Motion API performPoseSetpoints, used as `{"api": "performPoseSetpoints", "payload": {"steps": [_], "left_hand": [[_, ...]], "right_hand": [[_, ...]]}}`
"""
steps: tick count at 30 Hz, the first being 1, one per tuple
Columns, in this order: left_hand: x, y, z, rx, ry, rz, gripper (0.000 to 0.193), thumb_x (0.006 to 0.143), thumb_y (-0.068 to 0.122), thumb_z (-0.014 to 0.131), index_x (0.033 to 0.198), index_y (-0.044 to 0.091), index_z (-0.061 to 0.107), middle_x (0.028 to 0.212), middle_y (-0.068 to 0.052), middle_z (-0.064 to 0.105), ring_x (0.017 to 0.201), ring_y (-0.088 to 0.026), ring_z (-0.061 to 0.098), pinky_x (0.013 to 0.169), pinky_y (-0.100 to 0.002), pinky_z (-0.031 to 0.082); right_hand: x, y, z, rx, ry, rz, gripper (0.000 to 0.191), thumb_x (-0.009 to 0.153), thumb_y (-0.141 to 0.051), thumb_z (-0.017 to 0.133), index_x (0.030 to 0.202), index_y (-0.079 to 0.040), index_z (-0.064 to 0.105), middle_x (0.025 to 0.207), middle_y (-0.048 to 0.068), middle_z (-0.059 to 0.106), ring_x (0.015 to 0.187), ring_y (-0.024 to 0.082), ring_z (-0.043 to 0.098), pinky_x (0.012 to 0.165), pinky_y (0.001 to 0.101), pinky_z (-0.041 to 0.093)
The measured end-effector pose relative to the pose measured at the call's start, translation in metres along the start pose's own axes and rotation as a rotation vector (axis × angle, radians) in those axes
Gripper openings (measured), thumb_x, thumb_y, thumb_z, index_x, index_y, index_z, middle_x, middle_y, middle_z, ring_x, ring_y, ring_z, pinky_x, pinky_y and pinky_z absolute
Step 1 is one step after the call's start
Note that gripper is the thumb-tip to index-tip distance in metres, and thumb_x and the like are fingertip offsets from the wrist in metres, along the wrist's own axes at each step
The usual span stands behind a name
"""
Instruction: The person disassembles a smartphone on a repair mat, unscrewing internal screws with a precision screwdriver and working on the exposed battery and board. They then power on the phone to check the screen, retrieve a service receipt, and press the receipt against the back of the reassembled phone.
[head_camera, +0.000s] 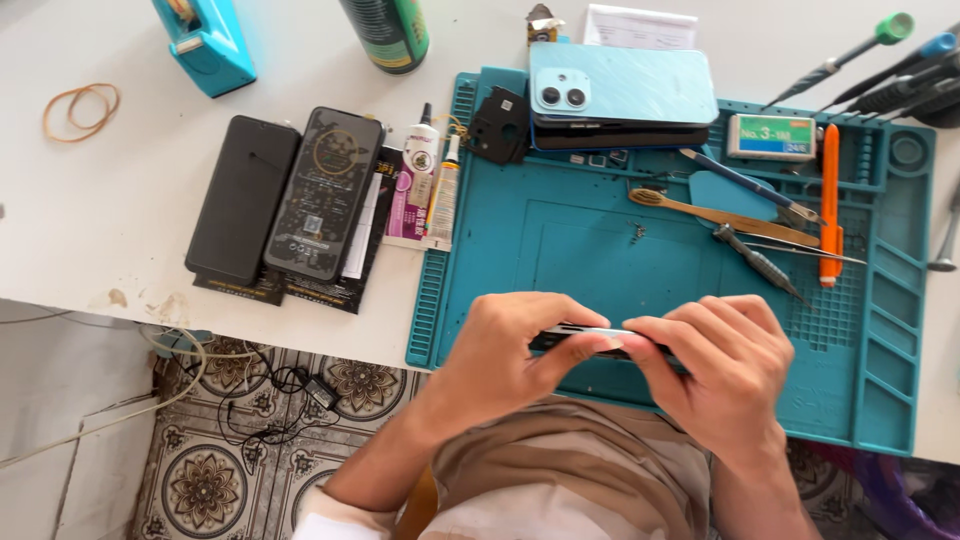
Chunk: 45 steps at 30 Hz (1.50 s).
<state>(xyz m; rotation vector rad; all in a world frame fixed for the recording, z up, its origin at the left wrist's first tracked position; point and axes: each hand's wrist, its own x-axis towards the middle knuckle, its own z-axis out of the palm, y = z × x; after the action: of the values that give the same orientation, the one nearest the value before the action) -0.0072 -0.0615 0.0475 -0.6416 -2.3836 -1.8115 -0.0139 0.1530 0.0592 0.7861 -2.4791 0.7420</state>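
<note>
Both of my hands grip a thin smartphone (585, 338), seen edge-on, above the near edge of a teal repair mat (600, 240). My left hand (505, 350) clasps its left end with the thumb along the top edge. My right hand (715, 360) wraps its right end, fingertips pressing the edge. Most of the phone is hidden by my fingers.
A light-blue phone back cover (625, 85) lies on a dark phone at the mat's far edge. Tweezers, a brush, screwdrivers and an orange pry tool (830, 200) lie on the mat's right. Two dark phone screens (285, 195), glue tubes (435, 185), a tape dispenser (205, 40), a rubber band (82, 108) sit left.
</note>
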Motion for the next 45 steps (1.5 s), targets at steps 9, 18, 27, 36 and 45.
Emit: {"api": "performPoseSetpoints", "payload": {"steps": [9,18,27,36,45], "left_hand": [[-0.007,-0.011,0.031,-0.293,0.098,-0.212,0.021,0.101,0.023,0.070,0.096,0.002,0.073,0.076,-0.001,0.069,0.066,-0.002,0.055,0.055,-0.023,0.044],[-0.014,-0.032,0.044,-0.618,0.168,-0.292,0.053,0.111,0.046,0.045,0.099,0.000,0.069,0.082,0.001,0.068,0.076,-0.001,0.057,0.067,-0.020,0.048],[0.001,-0.021,0.009,-0.233,0.096,-0.230,0.046,0.099,0.046,0.068,0.107,0.001,0.064,0.110,-0.006,0.072,0.082,-0.009,0.059,0.069,-0.025,0.050],[0.003,0.000,-0.005,0.521,-0.218,0.017,0.090,0.068,0.038,0.089,0.143,0.006,0.053,0.131,-0.011,0.053,0.119,-0.033,0.049,0.100,-0.048,0.040],[0.005,-0.012,-0.001,0.555,-0.258,0.102,0.073,0.085,0.036,0.079,0.147,0.008,0.051,0.140,-0.012,0.053,0.130,-0.033,0.046,0.107,-0.048,0.040]], "right_hand": [[-0.005,0.005,-0.006,0.167,-0.039,0.113,0.010,0.086,-0.015,0.079,0.091,-0.009,0.073,0.076,0.000,0.067,0.069,0.017,0.062,0.069,0.0305,0.045],[-0.040,0.030,0.002,0.464,0.083,0.667,0.024,0.106,-0.016,0.064,0.087,-0.001,0.062,0.067,-0.007,0.046,0.062,0.000,0.036,0.051,0.0199,0.027],[-0.035,0.034,0.008,0.516,-0.037,0.774,0.017,0.104,-0.014,0.064,0.092,-0.003,0.066,0.064,-0.005,0.049,0.058,0.001,0.039,0.047,0.0212,0.032],[-0.019,0.033,-0.024,0.125,-0.325,0.247,0.096,0.060,-0.036,0.092,0.142,-0.004,0.055,0.132,0.014,0.055,0.118,0.033,0.053,0.096,0.0423,0.049],[0.016,0.075,-0.060,-0.054,-0.342,0.029,0.045,0.089,-0.034,0.079,0.122,-0.005,0.070,0.113,0.013,0.071,0.099,0.027,0.069,0.087,0.0406,0.057]]}}
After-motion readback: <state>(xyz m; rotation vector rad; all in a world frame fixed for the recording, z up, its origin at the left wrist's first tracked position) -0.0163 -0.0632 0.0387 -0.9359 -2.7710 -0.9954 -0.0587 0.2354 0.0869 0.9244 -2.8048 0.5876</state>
